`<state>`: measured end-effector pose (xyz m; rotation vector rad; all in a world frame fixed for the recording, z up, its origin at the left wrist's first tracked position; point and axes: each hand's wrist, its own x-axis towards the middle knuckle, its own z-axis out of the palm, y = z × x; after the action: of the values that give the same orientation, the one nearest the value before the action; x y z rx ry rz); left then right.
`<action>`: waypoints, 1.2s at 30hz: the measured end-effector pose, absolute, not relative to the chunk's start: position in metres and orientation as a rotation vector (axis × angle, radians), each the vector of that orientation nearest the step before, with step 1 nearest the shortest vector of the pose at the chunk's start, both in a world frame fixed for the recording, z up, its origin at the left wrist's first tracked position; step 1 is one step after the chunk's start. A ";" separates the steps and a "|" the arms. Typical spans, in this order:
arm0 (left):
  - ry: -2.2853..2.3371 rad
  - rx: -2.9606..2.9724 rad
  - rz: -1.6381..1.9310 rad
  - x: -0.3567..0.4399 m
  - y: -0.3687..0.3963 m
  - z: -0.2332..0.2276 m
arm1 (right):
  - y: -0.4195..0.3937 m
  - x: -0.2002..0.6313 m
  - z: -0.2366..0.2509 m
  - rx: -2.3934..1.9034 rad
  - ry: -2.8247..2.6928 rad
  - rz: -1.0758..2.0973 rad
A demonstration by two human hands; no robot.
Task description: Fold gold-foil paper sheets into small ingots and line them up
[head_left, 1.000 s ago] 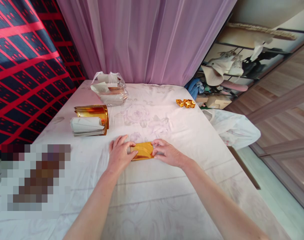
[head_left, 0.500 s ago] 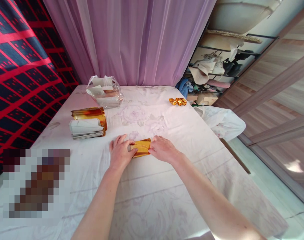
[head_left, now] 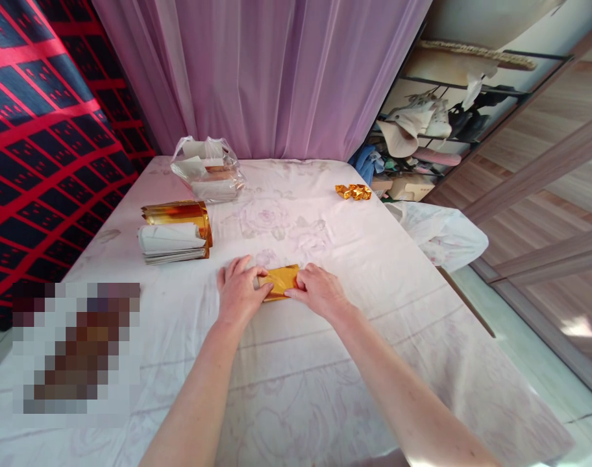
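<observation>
Both hands are pressing a small folded sheet of shiny gold foil paper [head_left: 280,281] flat on the white floral bedsheet [head_left: 325,363]: left hand [head_left: 237,295] and right hand [head_left: 318,292] are pinching its ends closed. It is partly folded; a stack of unfolded gold-backed sheets [head_left: 176,233] is waiting, and finished gold pieces [head_left: 353,191] are lying far off.

left hand [head_left: 237,295] and right hand [head_left: 318,292] press gold foil sheet [head_left: 280,280] on cloth-covered table [head_left: 325,363].

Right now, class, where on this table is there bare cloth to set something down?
Bare cloth runs between the gold sheet under both hands and the folded gold pieces, and along the near edge by the forearms. The far left is crowded: paper stack, plastic bag.
</observation>
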<state>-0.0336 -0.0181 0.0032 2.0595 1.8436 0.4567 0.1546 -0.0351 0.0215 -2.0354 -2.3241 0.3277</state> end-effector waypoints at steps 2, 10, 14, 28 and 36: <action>1.841 2.064 0.463 -0.034 -0.018 0.004 | -0.036 0.156 0.021 -1.999 -2.320 0.341; 1.839 2.077 0.489 -0.033 -0.018 0.002 | -0.037 0.166 0.013 -1.860 -2.292 0.442; 1.842 2.089 0.493 -0.034 -0.018 0.002 | -0.034 0.176 0.008 -1.728 -2.263 0.551; 1.854 2.065 0.480 -0.034 -0.018 0.001 | -0.022 0.209 0.004 -1.364 -2.270 0.897; 1.843 2.073 0.497 -0.034 -0.018 0.002 | -0.031 0.197 0.014 -1.489 -2.047 0.827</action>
<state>-0.0336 -0.0182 0.0025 2.0733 1.8427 0.4974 0.1969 -0.0306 0.0139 -1.4890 -2.0473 0.8267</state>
